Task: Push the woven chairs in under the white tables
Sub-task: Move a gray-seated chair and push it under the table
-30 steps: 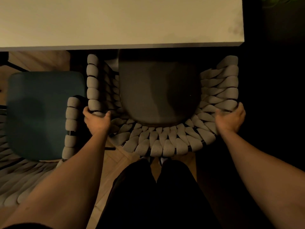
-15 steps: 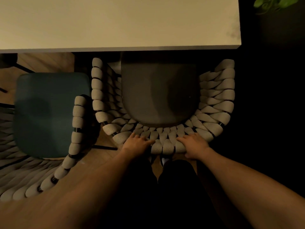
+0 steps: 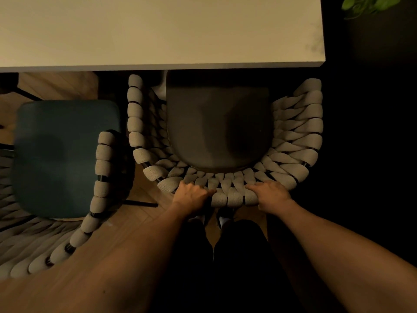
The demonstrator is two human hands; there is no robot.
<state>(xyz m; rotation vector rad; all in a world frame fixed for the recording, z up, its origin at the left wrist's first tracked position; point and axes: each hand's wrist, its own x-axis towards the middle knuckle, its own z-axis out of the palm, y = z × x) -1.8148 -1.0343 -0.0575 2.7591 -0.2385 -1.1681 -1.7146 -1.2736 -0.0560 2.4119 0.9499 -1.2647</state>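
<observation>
Woven chair (image 3: 228, 141) partly under white table (image 3: 158, 30), grey seat cushion (image 3: 216, 127) front edge just at tabletop line. My hands moved off side arms a second ago, now both on back rim centre. Left hand (image 3: 191, 195) and right hand (image 3: 272, 194) curled over top weave, gripping it (thumbs hidden). Means straight shove forward comes next. Second chair, teal seat (image 3: 61, 154), left, not in yet.
</observation>
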